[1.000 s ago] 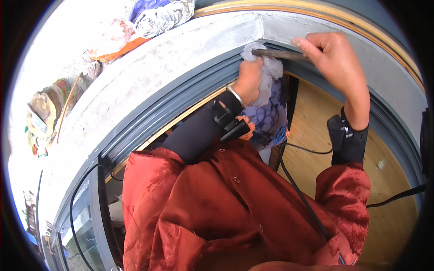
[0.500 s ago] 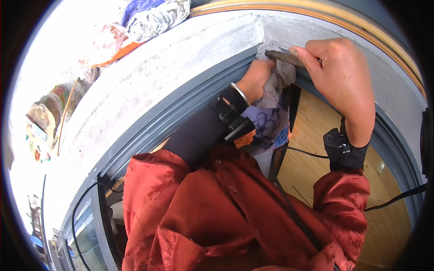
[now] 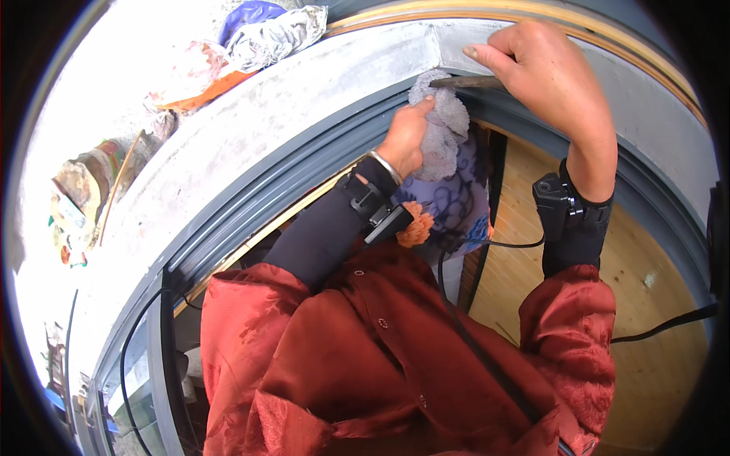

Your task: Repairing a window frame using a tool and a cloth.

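Near the inner corner of a grey window frame, my left hand grips a fluffy grey cloth. The cloth hangs down from the corner, with its upper end against the frame. My right hand is closed on a dark, flat, narrow tool, perhaps a scraper; its kind is not clear. The tool's tip points left and meets the top of the cloth. Part of the tool is hidden in my right palm. A pale concrete ledge runs just beyond both hands.
Plastic bags lie at the far left, past the ledge. A log-like object and a thin stick are farther left. A wooden floor spreads at right. A black cable crosses it. Patterned purple fabric sits below the cloth.
My left hand has moved slightly left with the cloth, its thumb now showing on top. The right hand has moved up and left, and the tool lies more level.
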Action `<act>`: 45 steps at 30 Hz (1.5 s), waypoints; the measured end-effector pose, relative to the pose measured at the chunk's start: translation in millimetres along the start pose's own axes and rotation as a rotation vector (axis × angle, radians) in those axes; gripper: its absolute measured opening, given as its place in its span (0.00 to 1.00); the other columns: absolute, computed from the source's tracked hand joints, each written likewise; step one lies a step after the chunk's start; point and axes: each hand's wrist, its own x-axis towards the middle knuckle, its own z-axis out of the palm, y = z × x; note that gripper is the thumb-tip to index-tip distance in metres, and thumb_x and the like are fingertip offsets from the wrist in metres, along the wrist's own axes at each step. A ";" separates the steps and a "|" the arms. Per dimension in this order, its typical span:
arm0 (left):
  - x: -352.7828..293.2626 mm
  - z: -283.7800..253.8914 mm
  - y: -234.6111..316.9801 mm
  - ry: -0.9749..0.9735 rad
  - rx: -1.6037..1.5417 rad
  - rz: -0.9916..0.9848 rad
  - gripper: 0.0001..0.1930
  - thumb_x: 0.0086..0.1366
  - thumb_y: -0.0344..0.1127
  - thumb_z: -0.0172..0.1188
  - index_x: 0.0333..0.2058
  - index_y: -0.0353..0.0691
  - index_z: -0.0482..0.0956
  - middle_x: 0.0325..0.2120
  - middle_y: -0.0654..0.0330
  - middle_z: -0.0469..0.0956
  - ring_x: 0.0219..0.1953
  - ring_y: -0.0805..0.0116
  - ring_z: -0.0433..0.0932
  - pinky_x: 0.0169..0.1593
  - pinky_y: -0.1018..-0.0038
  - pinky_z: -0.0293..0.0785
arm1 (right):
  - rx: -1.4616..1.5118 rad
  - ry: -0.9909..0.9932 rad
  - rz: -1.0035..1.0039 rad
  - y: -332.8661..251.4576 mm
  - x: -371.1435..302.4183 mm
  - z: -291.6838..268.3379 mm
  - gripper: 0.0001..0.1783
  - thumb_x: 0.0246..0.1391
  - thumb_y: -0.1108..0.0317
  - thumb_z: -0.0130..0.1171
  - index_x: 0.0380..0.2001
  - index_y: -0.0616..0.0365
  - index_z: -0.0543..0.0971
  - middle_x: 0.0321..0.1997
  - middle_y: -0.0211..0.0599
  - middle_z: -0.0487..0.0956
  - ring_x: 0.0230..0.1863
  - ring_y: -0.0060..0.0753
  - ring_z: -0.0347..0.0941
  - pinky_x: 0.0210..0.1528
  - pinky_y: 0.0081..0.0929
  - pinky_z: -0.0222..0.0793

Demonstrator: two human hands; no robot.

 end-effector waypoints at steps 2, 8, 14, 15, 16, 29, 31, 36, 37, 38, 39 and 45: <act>-12.7 -3.9 3.4 0.004 0.026 0.008 0.18 0.72 0.39 0.37 0.48 0.33 0.70 0.39 0.51 0.78 0.40 0.57 0.78 0.46 0.60 0.76 | -0.003 0.017 -0.044 -11.6 -1.6 -2.4 0.23 0.55 0.56 0.56 0.18 0.68 0.74 0.14 0.51 0.62 0.16 0.48 0.55 0.21 0.37 0.56; -62.8 -12.0 14.9 0.097 0.081 0.118 0.18 0.71 0.38 0.39 0.49 0.30 0.69 0.40 0.48 0.77 0.41 0.54 0.79 0.47 0.59 0.75 | 0.130 -0.030 -0.011 -32.2 -5.8 -7.3 0.24 0.55 0.55 0.56 0.17 0.68 0.73 0.12 0.47 0.64 0.14 0.40 0.57 0.22 0.35 0.58; -124.6 -13.5 23.0 0.217 0.121 0.215 0.17 0.71 0.37 0.41 0.49 0.30 0.69 0.41 0.50 0.78 0.42 0.56 0.79 0.47 0.61 0.75 | 0.432 -0.065 -0.080 -27.9 -7.0 -1.3 0.24 0.55 0.55 0.59 0.15 0.66 0.72 0.12 0.33 0.67 0.16 0.21 0.60 0.20 0.26 0.58; -134.1 -15.3 22.7 0.245 0.105 0.249 0.17 0.70 0.36 0.42 0.50 0.31 0.70 0.41 0.50 0.77 0.43 0.57 0.79 0.47 0.62 0.75 | 0.494 -0.069 -0.059 -27.9 -5.4 1.4 0.24 0.56 0.55 0.59 0.15 0.65 0.73 0.12 0.30 0.68 0.16 0.19 0.61 0.20 0.23 0.58; -142.8 -17.0 24.4 0.260 0.127 0.263 0.16 0.70 0.36 0.43 0.48 0.32 0.71 0.40 0.51 0.78 0.41 0.58 0.79 0.46 0.64 0.76 | 0.555 -0.072 -0.033 -28.3 -4.5 2.7 0.24 0.56 0.55 0.59 0.15 0.63 0.73 0.13 0.27 0.69 0.17 0.16 0.61 0.20 0.20 0.57; -207.7 -1.7 36.3 0.362 0.643 0.700 0.12 0.68 0.31 0.51 0.46 0.31 0.72 0.38 0.57 0.78 0.40 0.73 0.75 0.46 0.77 0.70 | 1.164 -0.322 0.049 17.6 -36.4 101.9 0.10 0.59 0.65 0.53 0.35 0.59 0.79 0.19 0.27 0.75 0.13 0.09 0.60 0.14 0.10 0.51; -205.6 -3.2 38.7 0.469 1.021 0.957 0.16 0.68 0.31 0.51 0.51 0.31 0.69 0.40 0.57 0.78 0.41 0.70 0.75 0.47 0.76 0.69 | 1.350 -0.388 -0.049 7.6 -56.1 135.2 0.10 0.58 0.65 0.55 0.38 0.58 0.79 0.20 0.26 0.74 0.18 0.12 0.64 0.20 0.13 0.59; -206.3 4.5 30.3 0.549 1.142 0.858 0.20 0.65 0.27 0.52 0.56 0.34 0.66 0.46 0.49 0.77 0.41 0.62 0.79 0.44 0.73 0.72 | 1.510 -0.391 0.069 -26.5 -103.7 199.0 0.11 0.54 0.63 0.60 0.36 0.60 0.77 0.21 0.24 0.72 0.22 0.12 0.64 0.28 0.12 0.60; -205.2 3.3 33.4 0.551 1.143 0.861 0.20 0.65 0.27 0.52 0.56 0.34 0.66 0.46 0.49 0.77 0.41 0.62 0.79 0.44 0.73 0.72 | 1.532 -0.327 0.126 -31.8 -110.3 202.2 0.12 0.52 0.62 0.62 0.34 0.60 0.77 0.22 0.23 0.70 0.23 0.12 0.63 0.28 0.13 0.59; -204.1 3.1 37.1 0.529 1.276 0.963 0.22 0.63 0.24 0.50 0.58 0.34 0.64 0.48 0.50 0.76 0.42 0.64 0.79 0.44 0.74 0.72 | 1.552 -0.258 0.192 -37.1 -117.0 200.9 0.14 0.51 0.61 0.64 0.32 0.61 0.77 0.22 0.21 0.69 0.25 0.12 0.62 0.27 0.14 0.58; -203.1 3.8 39.2 0.502 1.409 1.064 0.25 0.62 0.21 0.49 0.59 0.35 0.62 0.50 0.52 0.75 0.42 0.65 0.79 0.45 0.74 0.72 | 1.553 -0.256 0.196 -42.3 -119.9 197.1 0.14 0.51 0.61 0.64 0.32 0.61 0.77 0.22 0.21 0.69 0.25 0.12 0.62 0.27 0.14 0.58; -197.2 15.9 55.7 0.276 0.886 0.956 0.35 0.57 0.13 0.41 0.65 0.37 0.53 0.58 0.53 0.66 0.58 0.69 0.66 0.61 0.75 0.59 | 1.454 -0.051 0.260 -58.5 -124.0 186.6 0.15 0.48 0.62 0.66 0.29 0.64 0.77 0.20 0.21 0.67 0.23 0.13 0.60 0.26 0.15 0.56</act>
